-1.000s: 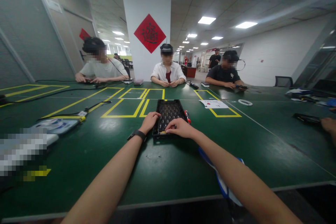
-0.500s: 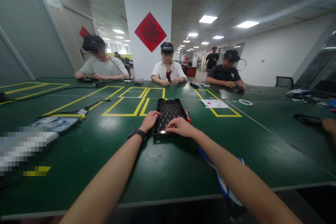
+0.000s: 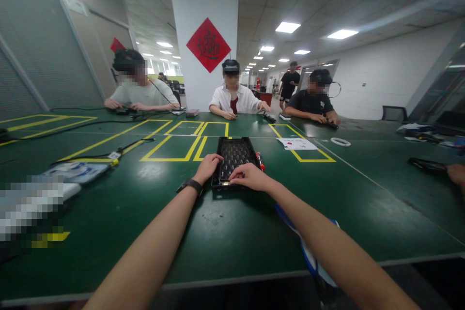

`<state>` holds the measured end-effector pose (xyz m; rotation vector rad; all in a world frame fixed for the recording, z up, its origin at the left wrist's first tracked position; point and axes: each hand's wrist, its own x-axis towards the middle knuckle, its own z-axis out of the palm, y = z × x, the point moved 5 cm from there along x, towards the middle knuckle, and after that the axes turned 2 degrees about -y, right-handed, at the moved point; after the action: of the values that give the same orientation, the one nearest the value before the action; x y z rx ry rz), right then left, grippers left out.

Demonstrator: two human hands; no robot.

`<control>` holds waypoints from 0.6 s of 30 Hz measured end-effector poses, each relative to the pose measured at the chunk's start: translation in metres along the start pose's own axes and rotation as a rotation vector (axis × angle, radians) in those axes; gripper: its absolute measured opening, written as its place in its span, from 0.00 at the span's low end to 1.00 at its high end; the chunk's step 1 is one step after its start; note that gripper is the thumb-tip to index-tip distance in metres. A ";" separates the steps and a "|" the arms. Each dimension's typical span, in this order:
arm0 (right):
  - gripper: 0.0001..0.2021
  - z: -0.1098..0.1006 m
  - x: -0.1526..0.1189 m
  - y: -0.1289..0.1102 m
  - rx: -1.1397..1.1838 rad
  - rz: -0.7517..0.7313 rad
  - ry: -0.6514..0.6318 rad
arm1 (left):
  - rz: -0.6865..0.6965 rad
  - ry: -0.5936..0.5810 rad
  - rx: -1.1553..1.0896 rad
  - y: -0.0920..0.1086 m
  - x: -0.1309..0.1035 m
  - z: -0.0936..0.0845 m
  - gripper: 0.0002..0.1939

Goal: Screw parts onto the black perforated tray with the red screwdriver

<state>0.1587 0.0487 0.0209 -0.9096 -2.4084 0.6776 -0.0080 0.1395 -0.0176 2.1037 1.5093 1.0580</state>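
A black tray [image 3: 237, 136] with a patterned floor of small pockets lies on the green table in front of me. My left hand [image 3: 208, 167] grips its left wall, the fingertips over the rim. Inside the near end of the tray, my right hand [image 3: 249, 176] is closed in a pinch, fingertips pointing down at the near left corner. A small bright piece [image 3: 225, 183] shows just beside those fingertips. The fingers hide whatever they hold, and I cannot make it out. Against the tray's right side lies a red-handled object [image 3: 260, 161], partly hidden.
Yellow tape outlines [image 3: 165, 159] mark the table. A printed sheet [image 3: 297, 144] and a white ring [image 3: 340, 142] lie right. A blue-and-white object [image 3: 307, 247] sits under my right forearm. Cables and a flat pouch [image 3: 78, 172] are left. Several people sit around the table.
My hands and the tray stay nearly in place; the bright piece by my right fingertips shows less. Across the table, a person's hand has reached out sideways toward the right.
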 end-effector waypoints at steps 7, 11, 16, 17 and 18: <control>0.12 0.000 0.001 0.001 -0.026 -0.006 0.003 | 0.019 0.009 0.011 0.004 -0.002 -0.001 0.17; 0.11 0.000 0.001 0.000 -0.039 -0.009 0.006 | 0.007 0.007 0.012 0.001 -0.001 0.000 0.17; 0.12 -0.001 0.001 0.000 -0.036 -0.016 -0.001 | 0.010 0.014 0.006 0.000 0.000 0.000 0.17; 0.12 -0.001 0.001 0.000 -0.035 -0.017 -0.001 | 0.012 0.015 0.005 0.000 0.000 0.000 0.17; 0.12 -0.001 0.001 0.000 -0.034 -0.020 -0.001 | 0.014 0.013 0.004 0.000 0.000 0.000 0.17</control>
<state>0.1586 0.0494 0.0219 -0.8980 -2.4335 0.6324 -0.0083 0.1394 -0.0177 2.1173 1.5064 1.0770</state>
